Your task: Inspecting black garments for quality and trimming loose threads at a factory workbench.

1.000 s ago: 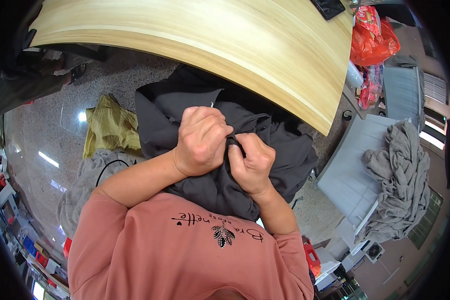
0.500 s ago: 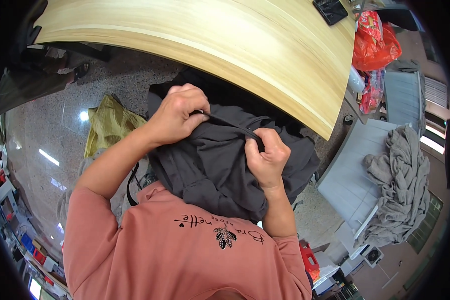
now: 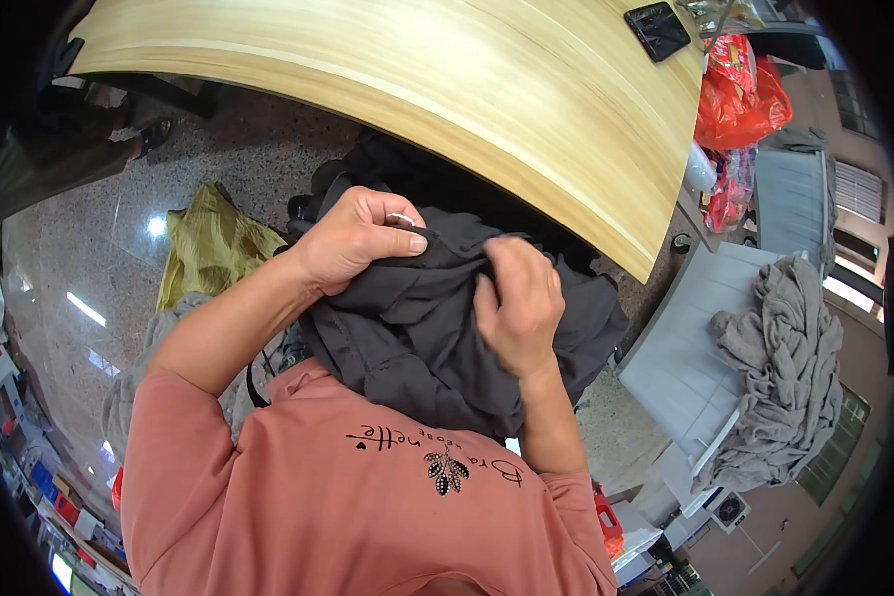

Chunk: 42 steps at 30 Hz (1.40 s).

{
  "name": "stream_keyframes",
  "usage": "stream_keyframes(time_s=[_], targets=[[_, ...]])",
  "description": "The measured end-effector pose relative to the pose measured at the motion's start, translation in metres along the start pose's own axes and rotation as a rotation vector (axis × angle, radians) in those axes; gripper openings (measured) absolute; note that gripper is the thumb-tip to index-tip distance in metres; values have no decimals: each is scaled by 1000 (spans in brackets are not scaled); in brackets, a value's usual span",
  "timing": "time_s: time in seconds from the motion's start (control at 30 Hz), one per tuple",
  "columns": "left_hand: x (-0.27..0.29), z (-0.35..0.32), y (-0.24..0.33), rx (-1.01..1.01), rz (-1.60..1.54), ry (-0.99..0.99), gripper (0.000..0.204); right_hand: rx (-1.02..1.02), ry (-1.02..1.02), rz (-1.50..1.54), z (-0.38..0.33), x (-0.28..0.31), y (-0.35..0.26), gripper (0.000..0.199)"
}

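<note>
A dark grey garment is bunched in front of my chest, below the edge of a wooden table. My left hand grips its upper left fold, fingers curled over the cloth. My right hand clutches the fabric a little lower and to the right. Part of the garment hangs down between my forearms and spreads right toward the table's corner. More dark cloth lies beneath the table edge, behind my hands.
A yellow-green cloth and a grey garment lie on the speckled floor at left. At right, a grey cloth heap rests on a pale flat surface. Red bags hang beyond the table; a black device lies on it.
My hands started pressed together on the bunched garment, then pulled apart. Now they have come closer again, the right hand regripping lower on the fabric.
</note>
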<state>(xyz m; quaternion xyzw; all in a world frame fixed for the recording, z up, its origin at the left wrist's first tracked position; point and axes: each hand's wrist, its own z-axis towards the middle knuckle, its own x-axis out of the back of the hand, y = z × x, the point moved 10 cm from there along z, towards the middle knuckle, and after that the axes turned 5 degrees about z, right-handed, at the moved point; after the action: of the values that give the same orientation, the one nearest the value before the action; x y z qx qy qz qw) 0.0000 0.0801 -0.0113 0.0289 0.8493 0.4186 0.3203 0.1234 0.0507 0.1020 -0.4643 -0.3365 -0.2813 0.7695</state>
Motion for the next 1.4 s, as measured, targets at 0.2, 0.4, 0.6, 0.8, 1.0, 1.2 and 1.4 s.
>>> stream_keyframes(time_s=[0.2, 0.4, 0.6, 0.8, 1.0, 1.2, 1.4], targets=[[-9, -4, 6, -85, 121, -7, 5, 418, -180, 131, 12, -10, -62, 23], [-4, -6, 3, -60, 80, 17, 5, 210, -305, 4, 12, -33, -47, 10], [-12, -7, 4, -54, 203, -43, 5, 393, -24, 125, 0, -16, -58, 14], [-18, -4, 3, -33, 222, -138, 7, 471, 48, 72, -4, -11, -64, 18], [-12, 1, 3, -71, 98, -139, 10, 396, -15, -90, -1, -20, -56, 14], [-13, -2, 1, -26, 191, -148, 10, 414, 66, 27, -5, -12, -57, 22], [-12, -2, -3, -21, 114, -149, 10, 422, 42, -53, -3, -18, -56, 16]])
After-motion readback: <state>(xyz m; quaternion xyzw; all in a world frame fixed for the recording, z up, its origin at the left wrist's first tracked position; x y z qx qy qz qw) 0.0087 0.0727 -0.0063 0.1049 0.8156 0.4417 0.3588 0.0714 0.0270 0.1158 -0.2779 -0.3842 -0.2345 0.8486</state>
